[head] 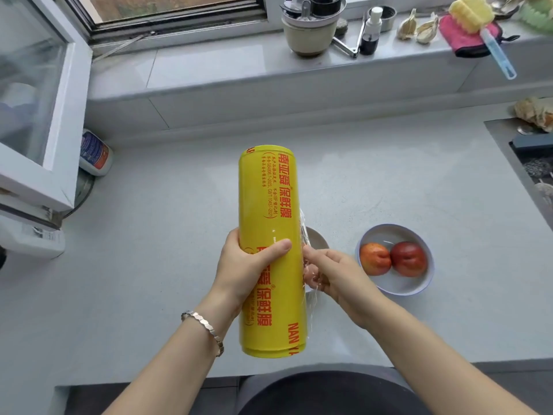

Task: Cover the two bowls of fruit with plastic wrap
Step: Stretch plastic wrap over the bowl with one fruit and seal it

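Observation:
A big yellow roll of plastic wrap (270, 235) with red lettering is held upright above the counter. My left hand (248, 265) grips its lower middle from the left. My right hand (332, 271) pinches the loose clear film edge (311, 307) at the roll's right side. A white bowl (398, 284) with two red-orange fruits (392, 259) stands uncovered on the counter to the right. A second bowl (317, 239) is mostly hidden behind the roll and my right hand.
The grey counter (149, 265) runs to a raised window ledge with a pot (311, 31), a bottle, garlic and a yellow sponge brush (475, 22). A sink (535, 163) lies at the right edge. An open window frame (45, 115) and a plastic bottle (95, 152) stand at the left.

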### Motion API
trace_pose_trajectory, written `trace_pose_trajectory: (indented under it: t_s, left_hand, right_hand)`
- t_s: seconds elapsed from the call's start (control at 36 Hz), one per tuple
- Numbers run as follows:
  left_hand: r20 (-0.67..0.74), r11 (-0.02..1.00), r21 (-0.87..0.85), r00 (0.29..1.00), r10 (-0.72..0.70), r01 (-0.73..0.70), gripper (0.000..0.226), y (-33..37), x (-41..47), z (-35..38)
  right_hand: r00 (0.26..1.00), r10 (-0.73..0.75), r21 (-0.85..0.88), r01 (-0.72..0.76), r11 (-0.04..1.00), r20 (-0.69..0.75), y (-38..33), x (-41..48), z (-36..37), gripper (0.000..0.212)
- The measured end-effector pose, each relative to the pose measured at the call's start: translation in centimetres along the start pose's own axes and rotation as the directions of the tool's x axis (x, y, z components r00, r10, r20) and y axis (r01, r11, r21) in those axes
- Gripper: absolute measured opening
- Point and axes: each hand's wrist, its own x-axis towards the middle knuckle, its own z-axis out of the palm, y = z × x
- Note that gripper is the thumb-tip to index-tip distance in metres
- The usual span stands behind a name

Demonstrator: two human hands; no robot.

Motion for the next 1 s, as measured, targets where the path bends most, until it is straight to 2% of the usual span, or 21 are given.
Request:
trace_pose_trajectory:
  t_s: [0.11,0.22,0.28,0.36,0.47,0.53,0.67,0.81,1.0]
  left_hand:
    - [0.028,1.000,-0.001,0.999,0.016,-0.016,0.076,-0.2,-0.2,0.4]
    - [0.094,0.999,-0.030,0.995,-0.022,0.025,0.078,-0.3,-0.4,0.5]
    - [0.162,0.992,-0.105,0.985,-0.056,0.074,0.082,-0.4,-0.5,0.4]
    - [0.230,0.961,-0.234,0.969,-0.094,0.149,0.076,-0.4,-0.5,0.0]
    - [0.360,0.947,-0.260,0.929,-0.087,0.189,0.098,-0.2,-0.2,-0.2]
    - [0.398,0.949,-0.253,0.914,-0.073,0.186,0.103,-0.1,-0.2,-0.2]
    - [0.383,0.959,-0.231,0.921,-0.066,0.165,0.108,-0.4,0.1,0.1]
    - [0.279,0.984,-0.155,0.960,-0.039,0.085,0.111,-0.3,0.2,0.7]
    - [0.147,0.999,-0.002,0.989,0.033,-0.033,0.088,-0.4,0.2,1.2]
  right_hand:
    - [0.998,0.020,-0.040,-0.022,0.999,-0.061,0.0,0.1,0.6,0.035]
    - [0.986,-0.094,0.002,0.095,0.995,-0.140,0.0,0.0,0.8,0.023]
    - [0.982,-0.128,0.022,0.132,0.991,-0.136,-0.3,-0.1,0.5,0.019]
    - [0.985,-0.131,-0.002,0.131,0.991,-0.114,-0.9,-0.2,-0.1,0.018]
    - [0.984,-0.156,-0.015,0.155,0.988,-0.084,-1.1,-0.4,-0.6,0.017]
    - [0.985,-0.158,0.006,0.159,0.987,-0.062,-1.2,-0.5,-0.8,0.016]
    - [0.991,-0.121,0.038,0.123,0.992,-0.055,-1.2,-0.7,-1.0,0.018]
    - [0.962,-0.110,0.101,0.139,0.985,-0.250,-0.9,-0.8,-1.5,0.024]
    - [0.880,-0.147,0.079,0.203,0.976,-0.452,-0.1,-0.9,-2.3,0.021]
